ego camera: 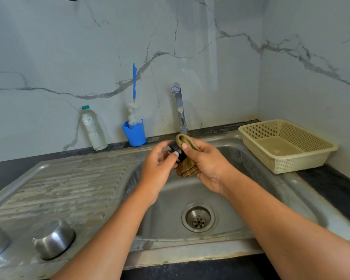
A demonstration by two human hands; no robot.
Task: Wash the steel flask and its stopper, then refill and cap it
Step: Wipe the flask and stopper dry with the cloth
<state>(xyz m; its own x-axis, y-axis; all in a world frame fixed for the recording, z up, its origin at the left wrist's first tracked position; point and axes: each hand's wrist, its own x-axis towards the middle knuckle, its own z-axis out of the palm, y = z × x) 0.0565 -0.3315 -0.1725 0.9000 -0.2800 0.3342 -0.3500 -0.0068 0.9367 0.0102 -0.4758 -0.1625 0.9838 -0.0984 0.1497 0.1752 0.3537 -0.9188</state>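
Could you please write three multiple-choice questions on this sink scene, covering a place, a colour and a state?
1. Where does the bottle brush stand? A in the blue cup; B in the basket; C in the basin.
2. What colour is the cap of the plastic bottle? A red; B green; C white.
3. How does the steel cup on the drainboard sit? A upright; B on its side; C upside down.
Answers: 1 A, its bristles sit in the cup; 2 B, the cap is green; 3 C, its closed base faces up.
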